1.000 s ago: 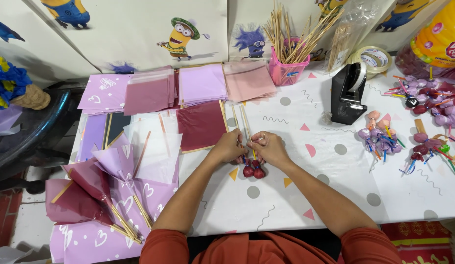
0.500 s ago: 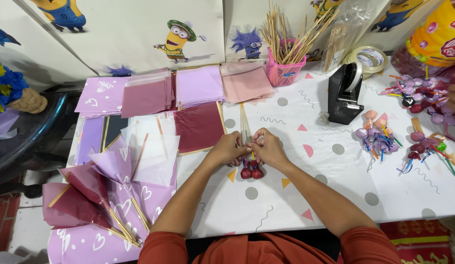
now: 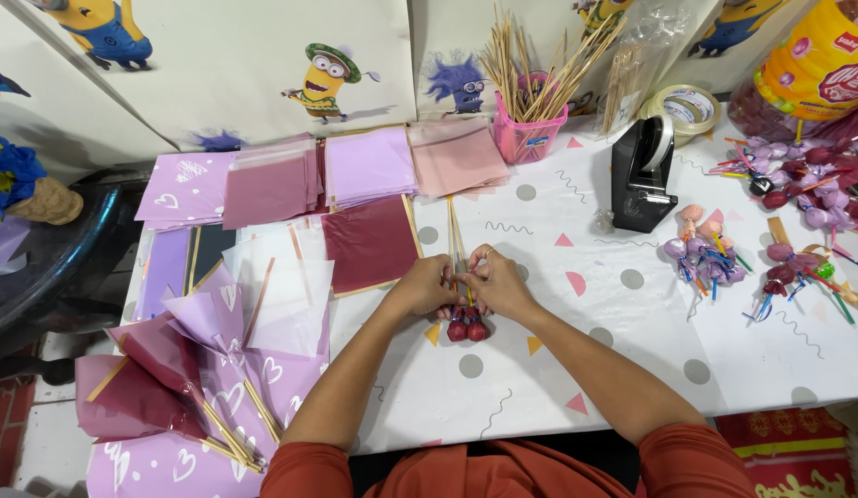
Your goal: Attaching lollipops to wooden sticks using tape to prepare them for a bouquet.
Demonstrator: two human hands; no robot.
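Both my hands meet at the middle of the white patterned table. My left hand and my right hand pinch a small bundle of thin wooden sticks that points away from me. Red wrapped lollipops sit at the near end of the bundle, just below my fingers. The sticks' far ends lie next to a dark red paper sheet.
Stacks of lilac, pink and maroon paper sheets line the back. A pink cup of wooden skewers, a black tape dispenser and wrapped lollipops stand right. Finished paper cones lie at front left.
My hands stay on the stick bundle in the same spot; the fingers have shifted slightly along it. The view has tilted a little.
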